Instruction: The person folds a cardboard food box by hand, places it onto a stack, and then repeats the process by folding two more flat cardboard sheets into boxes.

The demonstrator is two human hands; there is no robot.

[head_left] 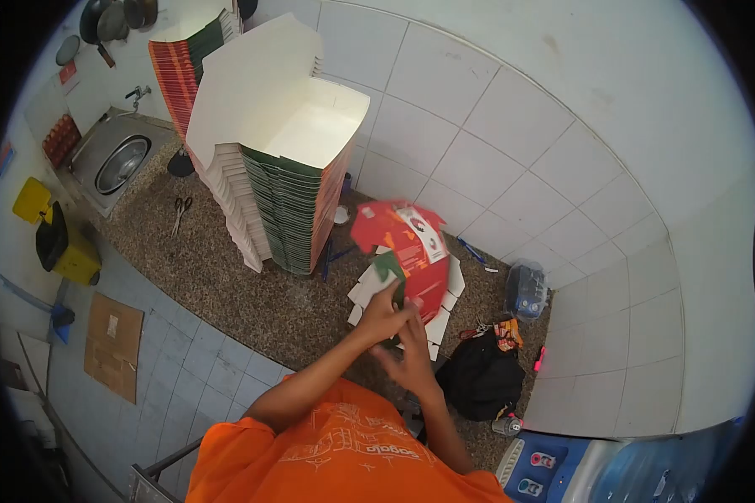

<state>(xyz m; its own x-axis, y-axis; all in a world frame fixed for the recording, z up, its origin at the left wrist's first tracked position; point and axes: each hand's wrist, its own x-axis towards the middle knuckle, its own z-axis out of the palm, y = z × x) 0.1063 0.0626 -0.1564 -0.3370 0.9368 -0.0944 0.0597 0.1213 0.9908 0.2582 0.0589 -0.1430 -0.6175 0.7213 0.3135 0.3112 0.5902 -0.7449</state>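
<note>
A flat red and green printed cardboard box blank point(411, 247) lies partly lifted over a small pile of white blanks point(449, 289) on the granite counter point(226, 277). My left hand point(383, 314) grips the blank's near green flap. My right hand point(413, 352) is just beside it, fingers curled against the same edge of the blank. A tall stack of folded boxes point(289, 180) stands to the left, its top box open and white inside.
Scissors point(180, 211) lie on the counter near a steel sink point(117, 159). A black bag point(482, 377), a clear plastic container point(527, 289), a blue pen point(476, 251) and a pink marker point(539, 359) sit by the tiled wall. Cardboard point(113, 344) lies on the floor.
</note>
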